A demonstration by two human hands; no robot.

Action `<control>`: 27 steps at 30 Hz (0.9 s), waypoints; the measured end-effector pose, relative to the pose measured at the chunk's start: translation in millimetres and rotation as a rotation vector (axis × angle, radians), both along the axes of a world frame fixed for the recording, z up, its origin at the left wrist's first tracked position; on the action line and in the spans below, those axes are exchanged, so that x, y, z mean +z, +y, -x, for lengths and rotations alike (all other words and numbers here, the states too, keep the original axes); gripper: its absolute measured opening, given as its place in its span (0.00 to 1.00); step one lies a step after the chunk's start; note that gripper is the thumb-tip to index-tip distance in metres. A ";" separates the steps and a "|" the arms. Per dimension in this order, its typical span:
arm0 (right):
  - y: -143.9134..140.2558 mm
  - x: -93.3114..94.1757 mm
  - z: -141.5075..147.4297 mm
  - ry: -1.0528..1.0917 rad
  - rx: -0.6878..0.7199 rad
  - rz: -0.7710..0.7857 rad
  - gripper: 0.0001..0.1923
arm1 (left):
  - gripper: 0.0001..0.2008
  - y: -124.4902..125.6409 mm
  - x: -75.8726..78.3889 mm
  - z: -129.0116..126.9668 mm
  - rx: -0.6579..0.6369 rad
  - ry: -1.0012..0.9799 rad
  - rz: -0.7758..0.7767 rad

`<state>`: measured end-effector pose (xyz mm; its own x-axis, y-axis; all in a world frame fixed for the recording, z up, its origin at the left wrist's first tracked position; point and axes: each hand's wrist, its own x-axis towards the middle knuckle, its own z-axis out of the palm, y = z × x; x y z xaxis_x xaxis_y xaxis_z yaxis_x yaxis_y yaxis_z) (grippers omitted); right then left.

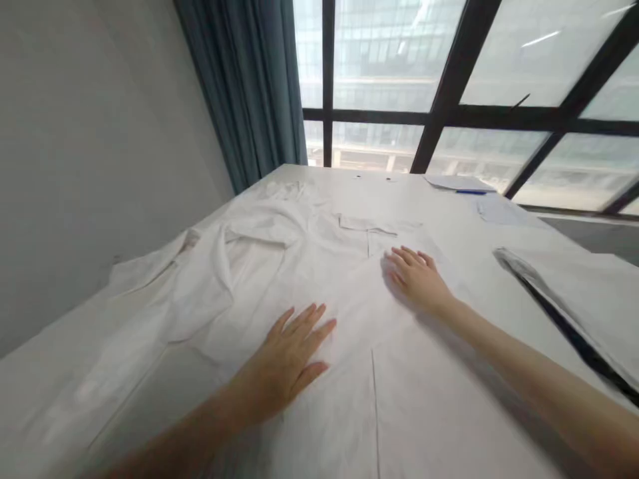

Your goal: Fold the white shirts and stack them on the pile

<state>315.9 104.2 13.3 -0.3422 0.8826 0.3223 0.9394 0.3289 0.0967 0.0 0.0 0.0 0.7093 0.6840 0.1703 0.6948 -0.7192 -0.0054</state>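
Observation:
A white long-sleeved garment, perhaps a coat [344, 286], lies spread on a white table [344, 183]. Its body reaches toward me with a slit or seam down the middle, and a sleeve [200, 286] lies rumpled on the left. Flat on the cloth with fingers spread, my left hand [292, 349] rests near the middle of the garment. Farther off and to the right, my right hand [414, 276] lies palm down on the same cloth, its fingers slightly apart. Neither hand holds anything.
Folded white cloth with a dark layer beneath [579, 306] lies along the right side. Papers [459, 182] and a blue pen [470, 192] are at the far right. A grey wall [100, 146] borders the left; a blue curtain [244, 86] and windows stand behind the table.

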 end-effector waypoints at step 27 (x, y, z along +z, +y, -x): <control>-29.9 -24.1 -34.8 0.192 0.093 0.108 0.22 | 0.20 53.7 52.1 107.2 1.022 0.254 -0.088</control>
<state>350.7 74.2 -10.8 -0.3653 0.8830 0.2947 0.9022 0.4137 -0.1215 -107.2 53.7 52.1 -0.1753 0.9688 0.1754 0.9411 0.2172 -0.2590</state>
